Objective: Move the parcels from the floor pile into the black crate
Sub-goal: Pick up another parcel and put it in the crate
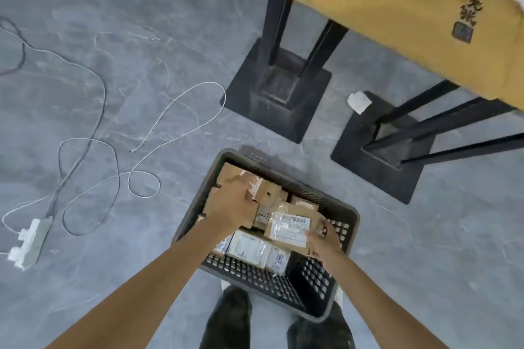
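The black perforated crate (255, 278) stands on the floor just ahead of my feet and holds several brown cardboard parcels. My left hand (229, 204) is inside it, fingers closed on a small brown box (265, 190) near the far side. My right hand (323, 244) grips the right edge of a flat parcel with a white shipping label (289, 228), which lies on top of the others. Two white-wrapped parcels (249, 246) rest against the crate's near wall. No floor pile is in view.
Two black table bases (280, 105) (382, 150) stand beyond the crate under a yellow-covered table (397, 14). A white power strip (28, 244) and looping cables (141, 150) lie on the grey floor at left. A small white lump (358, 102) sits by the right base.
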The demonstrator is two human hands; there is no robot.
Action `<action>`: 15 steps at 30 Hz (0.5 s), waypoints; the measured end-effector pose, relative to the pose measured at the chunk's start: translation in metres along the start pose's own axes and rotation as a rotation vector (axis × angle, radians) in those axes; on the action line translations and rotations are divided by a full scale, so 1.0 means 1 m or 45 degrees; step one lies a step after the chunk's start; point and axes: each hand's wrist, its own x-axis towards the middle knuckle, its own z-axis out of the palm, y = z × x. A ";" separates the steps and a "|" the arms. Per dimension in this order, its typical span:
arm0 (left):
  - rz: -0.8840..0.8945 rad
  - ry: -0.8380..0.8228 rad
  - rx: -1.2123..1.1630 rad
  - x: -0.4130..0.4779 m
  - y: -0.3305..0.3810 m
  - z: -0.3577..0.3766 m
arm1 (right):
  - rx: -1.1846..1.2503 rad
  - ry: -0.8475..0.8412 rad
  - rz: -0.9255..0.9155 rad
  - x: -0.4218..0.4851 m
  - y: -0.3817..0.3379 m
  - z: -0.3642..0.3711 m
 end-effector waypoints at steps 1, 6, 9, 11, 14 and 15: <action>0.013 0.019 0.002 0.011 -0.014 0.013 | -0.009 0.017 0.004 0.022 0.006 0.012; 0.013 0.063 -0.040 0.048 -0.060 0.064 | -0.389 0.148 -0.078 0.108 0.034 0.054; 0.031 0.053 -0.102 0.054 -0.073 0.081 | -0.549 0.260 -0.034 0.133 0.059 0.062; 0.047 0.063 -0.094 0.053 -0.079 0.084 | -0.571 0.142 -0.009 0.136 0.070 0.069; 0.018 0.060 -0.086 0.049 -0.079 0.083 | -0.369 -0.085 -0.037 0.138 0.074 0.079; 0.013 0.052 -0.081 0.047 -0.077 0.081 | -0.329 -0.106 -0.060 0.139 0.072 0.081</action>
